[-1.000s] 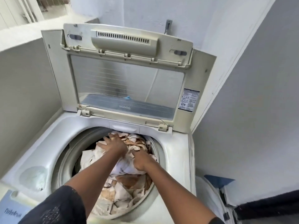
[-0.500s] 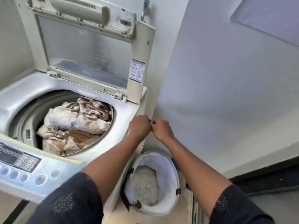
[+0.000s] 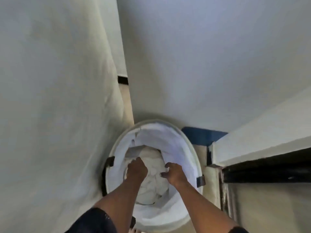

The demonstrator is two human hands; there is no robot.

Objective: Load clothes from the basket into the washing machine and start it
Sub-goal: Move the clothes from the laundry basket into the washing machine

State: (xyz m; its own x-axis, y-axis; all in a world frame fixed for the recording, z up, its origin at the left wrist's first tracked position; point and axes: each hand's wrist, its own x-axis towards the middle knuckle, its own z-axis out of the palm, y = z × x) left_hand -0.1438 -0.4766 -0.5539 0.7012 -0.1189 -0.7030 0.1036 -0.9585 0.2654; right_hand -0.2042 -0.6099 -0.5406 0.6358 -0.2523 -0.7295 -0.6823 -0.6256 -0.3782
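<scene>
The view looks straight down into the basket (image 3: 193, 148), a round white one with a white cloth liner, standing on the floor in the corner between the washing machine's pale side panel (image 3: 55, 98) on the left and the wall (image 3: 210, 56) behind. Dark strap handles show on its rim, one at the left (image 3: 110, 161) and one at the right (image 3: 200, 180). Pale, crumpled clothes (image 3: 154, 167) lie bunched at the bottom of the basket. Both bare arms reach down inside it. The left hand (image 3: 136, 169) is lowered onto the left part of the pile, knuckles up, its fingers (image 3: 135, 161) curled down into the cloth; whether they have closed on a fold cannot be told, since the back of the hand hides the tips. The right hand (image 3: 174, 173) is beside it, apart from the left, on the right part of the pile close to the liner wall, its fingers (image 3: 165, 166) bent and moderately spread, the tips pressing at the fabric with the thumb low; a firm hold is not clear either. A dark sleeve (image 3: 94, 222) covers the left upper arm at the bottom edge. A blue object (image 3: 202, 135) lies on the floor just behind the basket, and a low pale ledge with a dark underside (image 3: 262, 167) runs along the right.
</scene>
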